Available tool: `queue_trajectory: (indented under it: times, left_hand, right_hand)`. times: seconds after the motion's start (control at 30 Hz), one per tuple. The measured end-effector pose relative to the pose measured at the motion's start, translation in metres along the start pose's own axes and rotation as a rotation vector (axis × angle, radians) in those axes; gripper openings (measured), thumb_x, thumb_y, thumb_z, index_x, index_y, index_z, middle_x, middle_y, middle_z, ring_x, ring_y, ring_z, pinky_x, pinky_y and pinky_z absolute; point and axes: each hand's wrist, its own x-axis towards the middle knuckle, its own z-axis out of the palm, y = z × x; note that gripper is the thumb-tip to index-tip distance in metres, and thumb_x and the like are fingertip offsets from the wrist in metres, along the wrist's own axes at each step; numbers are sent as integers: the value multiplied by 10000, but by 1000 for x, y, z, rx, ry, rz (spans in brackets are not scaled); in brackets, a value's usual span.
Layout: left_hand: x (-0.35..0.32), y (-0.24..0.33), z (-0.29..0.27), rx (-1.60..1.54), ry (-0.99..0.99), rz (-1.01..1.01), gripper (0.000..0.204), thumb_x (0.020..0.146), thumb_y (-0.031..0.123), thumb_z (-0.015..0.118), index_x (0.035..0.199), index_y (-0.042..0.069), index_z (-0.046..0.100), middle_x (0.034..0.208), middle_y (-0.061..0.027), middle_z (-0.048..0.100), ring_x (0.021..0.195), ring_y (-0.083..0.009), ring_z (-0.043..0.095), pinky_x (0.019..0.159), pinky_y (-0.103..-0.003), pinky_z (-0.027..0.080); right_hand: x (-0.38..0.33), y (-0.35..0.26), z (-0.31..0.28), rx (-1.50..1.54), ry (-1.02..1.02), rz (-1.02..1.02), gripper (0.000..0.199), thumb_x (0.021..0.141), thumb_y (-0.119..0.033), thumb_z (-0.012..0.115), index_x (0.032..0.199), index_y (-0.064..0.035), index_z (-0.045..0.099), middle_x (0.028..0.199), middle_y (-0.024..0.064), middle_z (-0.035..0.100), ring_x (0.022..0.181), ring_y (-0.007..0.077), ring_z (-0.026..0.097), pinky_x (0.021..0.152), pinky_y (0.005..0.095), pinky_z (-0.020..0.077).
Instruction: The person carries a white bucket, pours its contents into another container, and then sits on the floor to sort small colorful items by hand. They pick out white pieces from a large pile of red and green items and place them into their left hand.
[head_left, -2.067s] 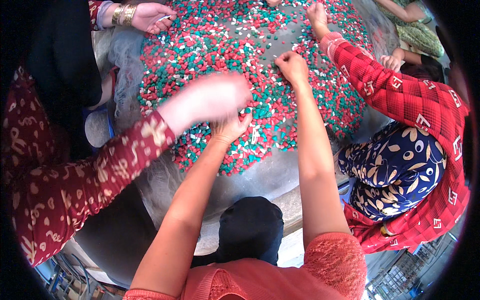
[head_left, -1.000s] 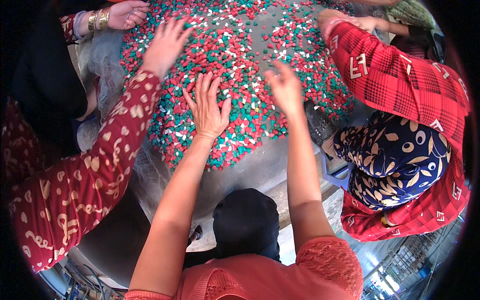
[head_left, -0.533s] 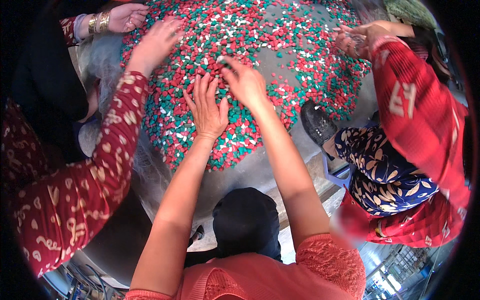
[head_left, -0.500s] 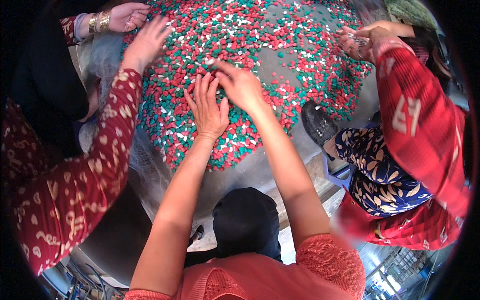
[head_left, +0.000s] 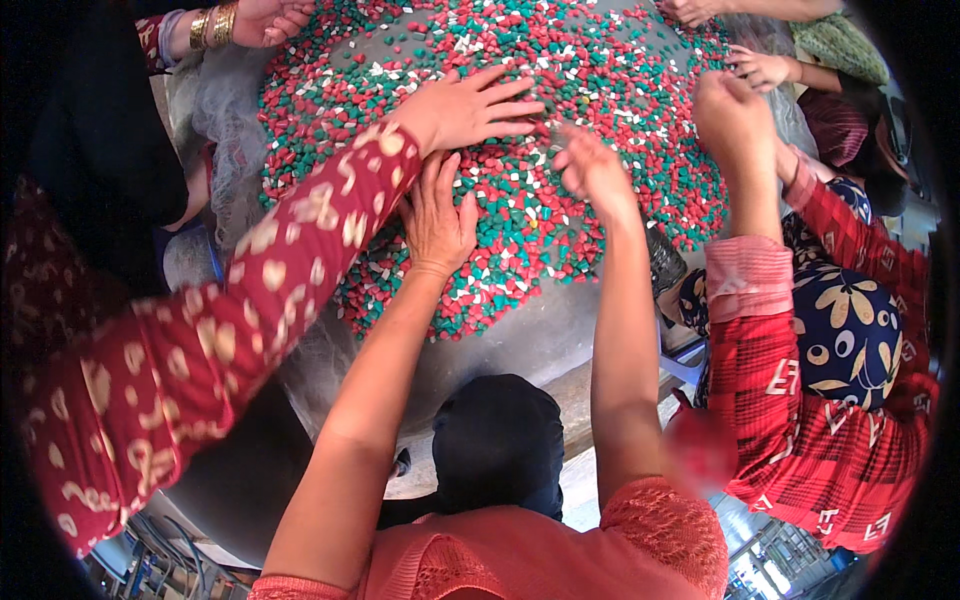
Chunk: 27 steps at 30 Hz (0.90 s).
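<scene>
A wide layer of small red, green and white pieces [head_left: 510, 235], rounded or chunky, covers the grey work surface; their kind I cannot make out. My left hand [head_left: 438, 220] lies on the near part of the layer, its fingers stretched out. A co-worker's sleeve and spread hand [head_left: 468, 110] reach across just beyond it, close to my fingertips. My right hand [head_left: 598, 175] is over the pieces farther right, fingers partly bent and smeared by motion. Whether it holds a piece does not show.
Bent at the right, a co-worker's raised hand [head_left: 735, 125] hangs over the pile's edge. Other hands [head_left: 765, 70] work at the far right. A braceleted hand [head_left: 268, 22] rests at the far left. Crumpled clear sheeting [head_left: 228, 120] lines the left edge.
My right hand has moved right, away from my left hand, which shifted slightly right. The left co-worker's hand swept right across the pile. The right co-worker's near arm is now raised.
</scene>
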Motion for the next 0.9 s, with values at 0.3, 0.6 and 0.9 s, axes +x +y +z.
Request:
queue_trajectory:
  times: [0.3,0.6,0.9]
  left_hand:
    - [4,1,-3,61,46,59,497,814,185,482,1271,80,318,1355,-106,316,1293,-289,238,1039,-540,55]
    - [0,-6,-5,-49,22,1,533,812,217,508,1288,87,308,1342,-133,322,1262,-324,267,1020,-515,148]
    - [2,-2,-5,73,1,16,509,811,230,514,1271,96,344,1346,-91,325,1287,-272,242,1040,-531,70]
  right_hand:
    - [25,13,7,223,33,-204,462,914,-285,427,1299,-40,360,1281,120,444,1150,234,463,919,345,408]
    - [20,-2,79,517,-253,-166,392,921,-258,419,1228,-14,419,1182,151,515,1107,267,496,895,391,430]
    - [37,-16,7,186,276,-242,335,950,-228,340,1211,-57,463,1044,88,576,863,169,582,726,294,487]
